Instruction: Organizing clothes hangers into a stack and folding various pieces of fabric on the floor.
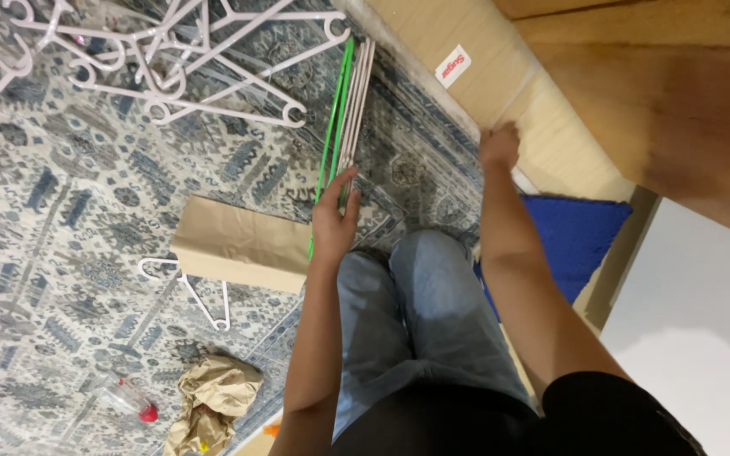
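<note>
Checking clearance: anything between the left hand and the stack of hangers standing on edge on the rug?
Nothing visible. The left hand is already on the near end of the stack of hangers, fingers around it. The brown paper bag lies beside the hand, not between them.

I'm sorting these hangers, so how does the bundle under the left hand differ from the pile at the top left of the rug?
The upright stack of green and white plastic hangers stands neatly aligned on edge, steadied by the left hand; the loose heap of pale pink plastic hangers lies flat and tangled. The stack includes green ones; the heap is all pale. Both rest on the blue patterned rug.
</note>
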